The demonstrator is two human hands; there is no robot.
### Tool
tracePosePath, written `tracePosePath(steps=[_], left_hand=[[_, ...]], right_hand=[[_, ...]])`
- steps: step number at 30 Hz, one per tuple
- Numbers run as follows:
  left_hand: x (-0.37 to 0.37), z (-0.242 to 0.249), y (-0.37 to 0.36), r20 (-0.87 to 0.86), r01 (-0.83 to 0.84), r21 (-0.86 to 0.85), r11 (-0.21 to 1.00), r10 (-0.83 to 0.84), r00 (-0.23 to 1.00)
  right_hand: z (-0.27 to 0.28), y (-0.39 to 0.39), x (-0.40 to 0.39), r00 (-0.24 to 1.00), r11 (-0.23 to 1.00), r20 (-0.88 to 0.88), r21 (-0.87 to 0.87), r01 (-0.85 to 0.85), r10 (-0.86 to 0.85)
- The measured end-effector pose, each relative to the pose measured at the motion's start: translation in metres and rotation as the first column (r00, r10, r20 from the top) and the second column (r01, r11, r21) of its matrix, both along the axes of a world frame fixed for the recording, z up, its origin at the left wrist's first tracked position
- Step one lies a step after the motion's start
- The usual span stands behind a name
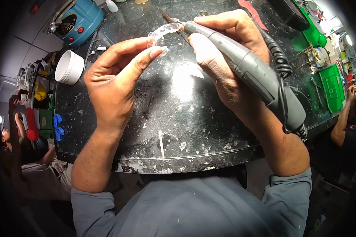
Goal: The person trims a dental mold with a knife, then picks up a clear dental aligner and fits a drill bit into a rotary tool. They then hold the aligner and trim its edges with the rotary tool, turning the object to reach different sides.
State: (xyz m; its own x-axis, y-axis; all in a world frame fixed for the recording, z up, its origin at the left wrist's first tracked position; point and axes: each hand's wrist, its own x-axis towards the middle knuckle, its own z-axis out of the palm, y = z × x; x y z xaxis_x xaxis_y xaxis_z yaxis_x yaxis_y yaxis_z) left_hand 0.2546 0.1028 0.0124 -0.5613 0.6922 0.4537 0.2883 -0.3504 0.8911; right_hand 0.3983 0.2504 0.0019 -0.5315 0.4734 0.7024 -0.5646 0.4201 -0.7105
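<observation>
My left hand (116,75) pinches a clear dental aligner (162,32) between thumb and fingers, holding it above the black worktable (178,126). The aligner is see-through and curved like a row of teeth. In my right hand (221,43) is a grey rotary handpiece (241,59), gripped like a pen, its body slanting down to the right along my wrist. Its narrow tip points left, right at the aligner's far edge. A coiled black cord (279,59) hangs from the handpiece's rear end beside my forearm.
A blue machine (80,23) with red buttons stands at the far left, near a white round tub (69,67). Blue scraps (58,127) lie at the left edge. Green trays (331,89) sit at the right, a pink strip (254,15) at the back. Other people work on both sides.
</observation>
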Motion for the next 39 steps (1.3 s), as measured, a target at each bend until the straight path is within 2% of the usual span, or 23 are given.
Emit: tracePosePath(steps=[3,10,21,39], left_hand=[[-0.002,-0.001,-0.001,-0.030,0.012,0.011,1.000,-0.012,0.999],[-0.005,-0.001,-0.002,-0.102,0.020,0.009,1.000,-0.019,0.995],[-0.005,-0.001,-0.003,-0.098,0.026,-0.014,1.000,-0.027,0.995],[-0.010,0.000,-0.003,-0.226,-0.012,-0.041,0.999,0.003,0.974]], right_hand=[[0.001,-0.001,0.006,0.997,0.997,0.073,-0.078,-0.030,0.035],[0.004,-0.007,0.006,0.995,0.984,0.084,-0.177,-0.029,0.044],[0.007,-0.010,0.007,0.993,0.968,0.093,-0.247,-0.048,0.073],[0.004,-0.013,0.003,0.991,0.938,0.059,-0.333,-0.096,0.122]])
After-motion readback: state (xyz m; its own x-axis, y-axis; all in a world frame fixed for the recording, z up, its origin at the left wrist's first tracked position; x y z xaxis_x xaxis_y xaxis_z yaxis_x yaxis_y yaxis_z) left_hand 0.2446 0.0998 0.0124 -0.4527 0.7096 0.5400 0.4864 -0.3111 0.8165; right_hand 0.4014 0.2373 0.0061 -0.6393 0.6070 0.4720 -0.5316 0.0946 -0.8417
